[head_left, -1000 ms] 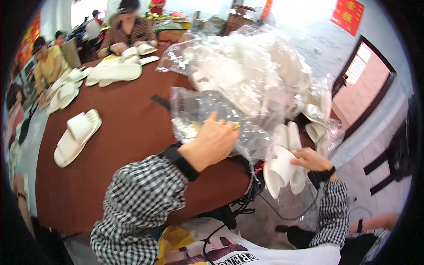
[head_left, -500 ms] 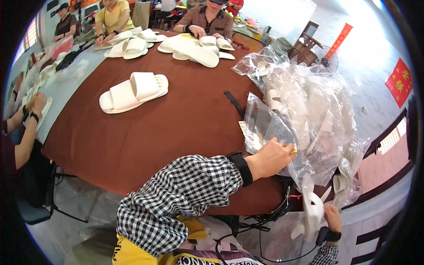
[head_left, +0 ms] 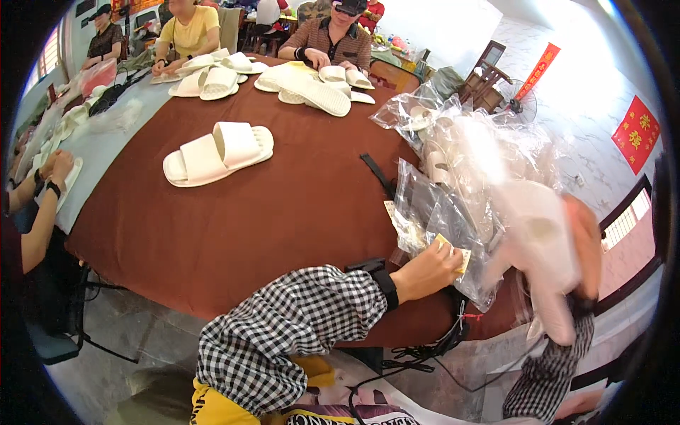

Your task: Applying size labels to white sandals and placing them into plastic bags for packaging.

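My left hand (head_left: 431,273) is closed at the open end of a clear plastic bag (head_left: 418,195), with a small yellow card (head_left: 455,256) at its fingertips. The bag lies on the right part of the brown-covered table. Over the table's right edge my right hand (head_left: 585,244) is raised, its fingers wrapped round the side of a white rabbit-eared slipper (head_left: 542,237). Motion blurs both the slipper and that hand; its long ear-like prongs point downward. Apart from both hands, a pair of cream slippers (head_left: 218,156) rests on the table to the left.
Bagged white slippers (head_left: 489,152) pile up at the right back. More cream slippers (head_left: 312,88) lie at the far edge, where several people sit. At the left, a co-worker's hands (head_left: 58,168) hold a white slipper. Black cables (head_left: 418,358) hang by the near edge.
My right hand has lifted the white slipper from below the table's edge to above it. My left hand has shifted slightly left and down, keeping its grip on the bag.
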`<state>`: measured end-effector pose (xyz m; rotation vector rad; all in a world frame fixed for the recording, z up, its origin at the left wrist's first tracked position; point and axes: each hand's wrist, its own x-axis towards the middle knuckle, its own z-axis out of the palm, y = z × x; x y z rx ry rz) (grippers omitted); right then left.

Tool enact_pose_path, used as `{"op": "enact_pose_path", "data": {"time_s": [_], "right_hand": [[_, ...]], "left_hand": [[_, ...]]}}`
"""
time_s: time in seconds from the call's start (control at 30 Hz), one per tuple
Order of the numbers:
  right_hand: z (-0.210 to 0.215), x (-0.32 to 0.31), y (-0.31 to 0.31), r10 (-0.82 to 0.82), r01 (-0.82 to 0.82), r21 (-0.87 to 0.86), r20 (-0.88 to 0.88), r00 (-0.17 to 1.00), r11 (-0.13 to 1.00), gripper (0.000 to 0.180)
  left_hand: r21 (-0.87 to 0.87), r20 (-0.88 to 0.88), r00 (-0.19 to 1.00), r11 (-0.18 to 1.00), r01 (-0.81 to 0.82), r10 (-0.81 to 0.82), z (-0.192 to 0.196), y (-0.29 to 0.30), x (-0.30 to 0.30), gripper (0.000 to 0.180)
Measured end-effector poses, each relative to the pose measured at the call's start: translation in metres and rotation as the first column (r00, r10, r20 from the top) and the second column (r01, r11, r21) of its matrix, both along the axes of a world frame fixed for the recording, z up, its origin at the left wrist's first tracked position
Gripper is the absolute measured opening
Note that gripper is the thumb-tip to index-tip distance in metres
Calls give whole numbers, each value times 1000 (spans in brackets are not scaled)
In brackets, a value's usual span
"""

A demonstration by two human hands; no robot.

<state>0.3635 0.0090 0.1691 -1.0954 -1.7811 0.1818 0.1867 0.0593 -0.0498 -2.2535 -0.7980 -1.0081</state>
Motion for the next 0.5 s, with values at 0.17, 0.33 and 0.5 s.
{"op": "enact_pose_path", "data": {"time_s": [0.17, 0.33, 0.5], "right_hand": [[-3, -196, 99, 432, -335, -272, 578, 692, 902, 43], [-105, -284, 174, 343, -347, -214, 863, 371, 913, 54], [-141, -360, 118, 737, -586, -488, 596, 318, 647, 56]], "left_hand": [[-6, 68, 991, 994, -111, 111, -20, -5, -15, 33], [-20, 226, 962, 987, 162, -153, -29, 12, 9, 26], [-169, 419, 905, 972, 161, -77, -82, 37, 4, 42]]}}
